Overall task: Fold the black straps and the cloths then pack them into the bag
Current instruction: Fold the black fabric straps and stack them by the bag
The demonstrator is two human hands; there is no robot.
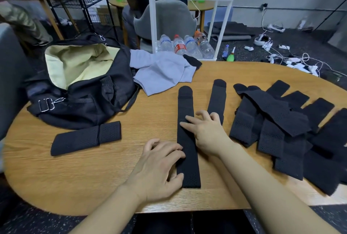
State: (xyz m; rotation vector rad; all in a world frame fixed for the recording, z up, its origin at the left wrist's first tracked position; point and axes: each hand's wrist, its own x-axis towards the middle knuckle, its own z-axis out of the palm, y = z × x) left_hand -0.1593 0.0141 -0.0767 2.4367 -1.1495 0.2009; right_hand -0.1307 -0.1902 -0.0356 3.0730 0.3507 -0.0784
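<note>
Long black perforated fabric strap (pixel 187 140) lies flat lengthwise, mid wooden table (pixel 84 173). L hand (pixel 157 170) fingers curled loose on near end, R hand (pixel 204 130) spread flat at middle; neither gripping. Looks light, floppy, non-slip. Pinch near-end corners, fold twd rounded tip.

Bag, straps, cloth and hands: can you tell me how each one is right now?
bag: open, looks empty, yellow lining showing.
folded strap: folded, lying beside the bag.
long strap: laid out flat, unfolded, under both hands.
second strap: flat, unfolded.
strap pile: loose, overlapping, unfolded.
grey cloth: rumpled, not folded.
left hand: pressing the long strap's near part.
right hand: fingers resting on its middle.
</note>
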